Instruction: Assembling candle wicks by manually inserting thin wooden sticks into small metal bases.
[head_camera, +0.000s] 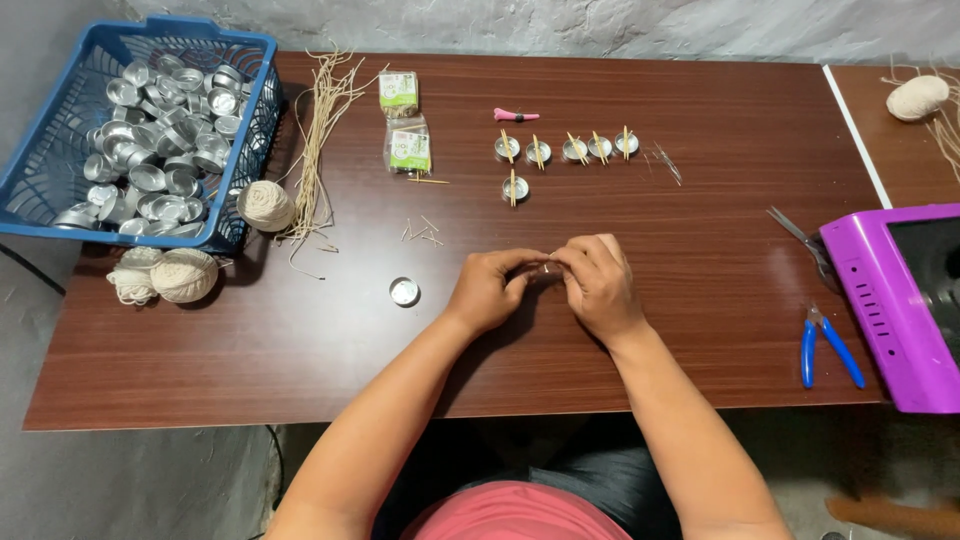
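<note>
I am pinching a tiny metal piece between my left hand and right hand, with two small clear green-labelled packets lying far left.

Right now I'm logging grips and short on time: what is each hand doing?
Left hand: closed, pinching a small metal piece together with the right.
Right hand: closed, fingertips on the same small piece; what it is cannot be told.

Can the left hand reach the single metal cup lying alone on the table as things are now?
Probably yes. The lone metal cup lies just beside the left hand, with only bare table between. But both hands pinch a small piece together, so the left hand must release it first.
</note>
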